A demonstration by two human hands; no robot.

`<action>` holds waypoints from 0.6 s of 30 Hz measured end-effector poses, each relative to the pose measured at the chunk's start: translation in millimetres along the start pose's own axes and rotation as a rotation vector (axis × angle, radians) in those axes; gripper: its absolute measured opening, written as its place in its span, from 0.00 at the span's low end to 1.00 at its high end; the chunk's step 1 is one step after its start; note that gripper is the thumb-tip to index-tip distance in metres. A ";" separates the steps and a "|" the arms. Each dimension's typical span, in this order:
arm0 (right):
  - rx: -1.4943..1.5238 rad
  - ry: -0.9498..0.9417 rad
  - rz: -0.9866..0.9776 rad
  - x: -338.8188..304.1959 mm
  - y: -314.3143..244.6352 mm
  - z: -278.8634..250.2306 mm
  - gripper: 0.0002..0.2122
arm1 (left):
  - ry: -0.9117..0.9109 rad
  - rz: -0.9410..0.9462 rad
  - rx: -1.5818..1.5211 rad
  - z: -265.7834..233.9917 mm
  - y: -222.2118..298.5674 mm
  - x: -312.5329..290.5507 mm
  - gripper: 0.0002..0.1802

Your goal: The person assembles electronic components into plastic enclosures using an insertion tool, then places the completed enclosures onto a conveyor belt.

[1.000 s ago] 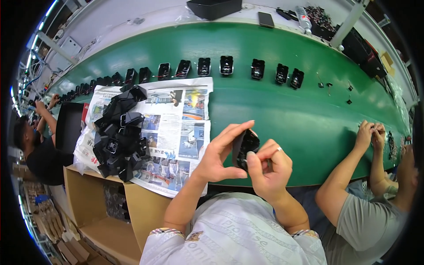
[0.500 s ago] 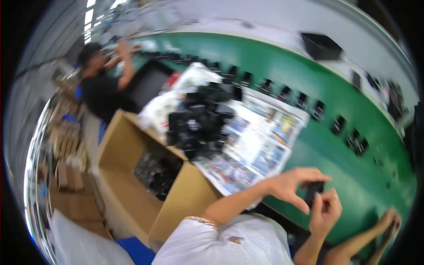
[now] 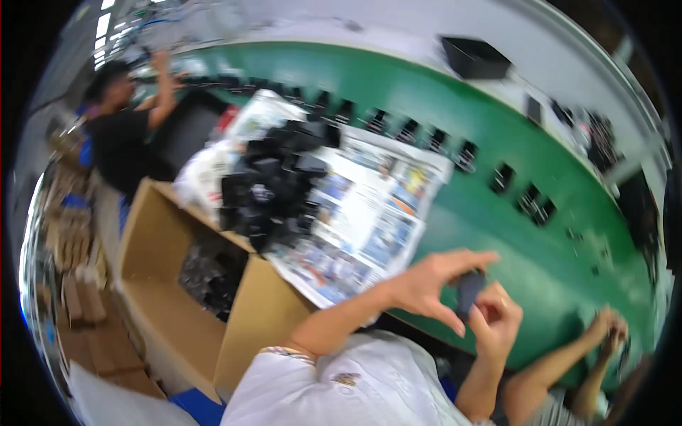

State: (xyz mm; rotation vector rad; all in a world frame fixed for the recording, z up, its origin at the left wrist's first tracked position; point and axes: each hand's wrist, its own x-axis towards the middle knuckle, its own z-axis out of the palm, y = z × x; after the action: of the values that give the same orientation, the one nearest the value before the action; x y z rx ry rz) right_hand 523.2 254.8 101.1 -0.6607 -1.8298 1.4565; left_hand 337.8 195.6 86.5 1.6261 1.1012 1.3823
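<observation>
In front of my chest, my right hand (image 3: 496, 319) pinches a small dark block-like part (image 3: 469, 292) between thumb and fingers. My left hand (image 3: 435, 282) curves around the other side of it, thumb and forefinger spread wide, with green table showing between the palm and the part. Beyond my left forearm lies a printed newspaper sheet (image 3: 369, 213), and a heap of black plastic parts (image 3: 273, 181) rests on its left side. The part's fine detail is blurred.
An open cardboard box (image 3: 234, 341) with dark parts stands left of the green table (image 3: 455, 231). Black pieces (image 3: 437, 138) form a row along the table. A person in black (image 3: 124, 145) works far left; another person's hands (image 3: 609, 330) are at right. A black box (image 3: 474, 58) sits behind.
The whole view has shifted, so the scene sits farther left and slightly higher. My right hand still grips the dark part, which appears slightly turned; my left hand stays spread around it.
</observation>
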 end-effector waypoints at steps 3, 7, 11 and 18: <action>0.033 -0.046 -0.022 10.8 -3.9 4.4 0.08 | 0.107 -0.068 0.020 -7.3 -5.1 -7.3 0.48; 0.256 -0.010 0.030 4.3 1.7 0.0 0.16 | 0.166 -0.042 0.205 6.9 0.7 5.5 0.43; 0.605 -0.061 0.214 -6.1 40.0 -10.5 0.20 | 0.226 0.172 0.500 21.6 4.9 11.5 0.41; 0.885 -0.069 0.345 -15.2 65.8 -7.4 0.27 | 0.166 0.093 0.514 21.9 7.1 9.9 0.38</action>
State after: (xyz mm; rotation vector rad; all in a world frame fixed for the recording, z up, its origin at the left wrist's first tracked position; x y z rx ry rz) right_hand 536.4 263.7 35.1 -0.4685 -0.9472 2.2984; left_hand 361.1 202.1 93.1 1.9636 1.5950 1.3859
